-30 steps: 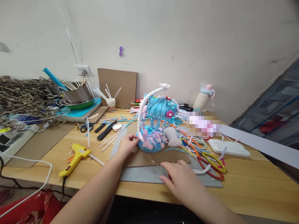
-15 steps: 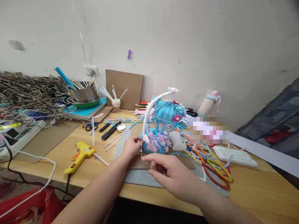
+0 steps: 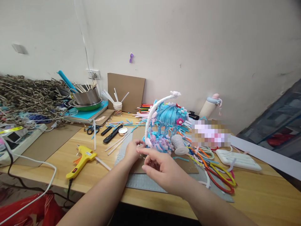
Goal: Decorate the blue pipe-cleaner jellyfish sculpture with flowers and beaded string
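Observation:
A blue and pink pipe-cleaner sculpture (image 3: 168, 124) with a white arch stands on a brown cardboard sheet (image 3: 188, 165) over a grey cutting mat (image 3: 143, 182). My left hand (image 3: 132, 151) is pinched at the sculpture's base on its left side. My right hand (image 3: 160, 168) sits just in front of it, fingers curled, thumb and forefinger meeting the left fingertips. A thin beaded strand seems to be between them, too small to make out. A white spool (image 3: 178, 145) stands right of the base.
A yellow glue gun (image 3: 81, 158) lies left on the wooden table (image 3: 258, 191). Scissors (image 3: 91, 128), black knives (image 3: 113, 133), loose pipe cleaners (image 3: 218, 172), a white case (image 3: 237, 156), a metal pot (image 3: 86, 95), dried twigs (image 3: 25, 94) and a bottle (image 3: 209, 106) surround the work.
My right hand has lifted off the mat and moved up and left to meet my left hand at the sculpture's base. The view has shifted slightly.

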{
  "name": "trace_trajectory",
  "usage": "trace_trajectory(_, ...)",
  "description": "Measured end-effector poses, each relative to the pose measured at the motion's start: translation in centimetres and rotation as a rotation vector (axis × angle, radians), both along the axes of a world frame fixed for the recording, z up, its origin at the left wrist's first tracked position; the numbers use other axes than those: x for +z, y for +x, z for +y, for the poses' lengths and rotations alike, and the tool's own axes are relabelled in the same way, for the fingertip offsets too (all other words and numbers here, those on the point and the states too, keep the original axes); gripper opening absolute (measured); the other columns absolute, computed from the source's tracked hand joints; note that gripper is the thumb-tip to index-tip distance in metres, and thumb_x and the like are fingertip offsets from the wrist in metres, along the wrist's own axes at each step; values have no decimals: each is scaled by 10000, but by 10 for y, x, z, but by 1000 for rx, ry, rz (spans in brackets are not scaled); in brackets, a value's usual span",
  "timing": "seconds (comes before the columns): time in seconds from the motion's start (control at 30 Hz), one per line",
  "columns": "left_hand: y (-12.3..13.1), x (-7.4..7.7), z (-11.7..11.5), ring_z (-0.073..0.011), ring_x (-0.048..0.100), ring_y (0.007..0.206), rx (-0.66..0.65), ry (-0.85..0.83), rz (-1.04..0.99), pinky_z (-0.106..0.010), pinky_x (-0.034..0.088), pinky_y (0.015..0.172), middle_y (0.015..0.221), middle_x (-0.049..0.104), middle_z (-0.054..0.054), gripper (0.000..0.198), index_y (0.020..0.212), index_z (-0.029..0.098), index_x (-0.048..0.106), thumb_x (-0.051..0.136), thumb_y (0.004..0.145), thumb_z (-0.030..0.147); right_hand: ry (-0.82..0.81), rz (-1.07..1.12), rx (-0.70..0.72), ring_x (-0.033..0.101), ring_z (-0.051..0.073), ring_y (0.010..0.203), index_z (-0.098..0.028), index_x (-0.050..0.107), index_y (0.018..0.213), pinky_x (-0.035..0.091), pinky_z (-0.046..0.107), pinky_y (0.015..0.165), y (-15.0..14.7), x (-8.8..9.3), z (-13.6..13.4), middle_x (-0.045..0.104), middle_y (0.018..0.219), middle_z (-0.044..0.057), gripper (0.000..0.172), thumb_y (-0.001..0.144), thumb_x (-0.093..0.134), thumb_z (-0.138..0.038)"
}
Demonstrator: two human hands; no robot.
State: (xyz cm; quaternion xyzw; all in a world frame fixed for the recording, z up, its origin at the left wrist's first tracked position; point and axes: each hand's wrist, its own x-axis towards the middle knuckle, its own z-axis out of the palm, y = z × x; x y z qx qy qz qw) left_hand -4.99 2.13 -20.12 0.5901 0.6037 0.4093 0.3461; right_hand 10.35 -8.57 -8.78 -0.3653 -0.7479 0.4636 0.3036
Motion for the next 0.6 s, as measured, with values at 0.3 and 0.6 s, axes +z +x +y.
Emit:
trace_trajectory(0.3, -1, 7, -3, -116, 411, 549, -16, 24, 61, -238, 289, 534, 539, 433, 48, 224, 724, 163, 691, 602, 670, 361, 63, -116, 15, 599, 145, 820, -232, 621, 1218, 471, 275, 731, 5, -36, -16, 669, 939, 30, 417, 814, 556, -151)
trace_trajectory(0.6, 1, 8, -2, -109, 373, 509, -2, 18, 82, -242, 249, 517, 502, 364, 60, 200, 686, 171, 683, 614, 655, 356, 455, -73, -29, 547, 202, 1046, -211, 625, 1110, 434, 378, 924, 9, -82, -23, 616, 1133, 82, 346, 806, 521, -82)
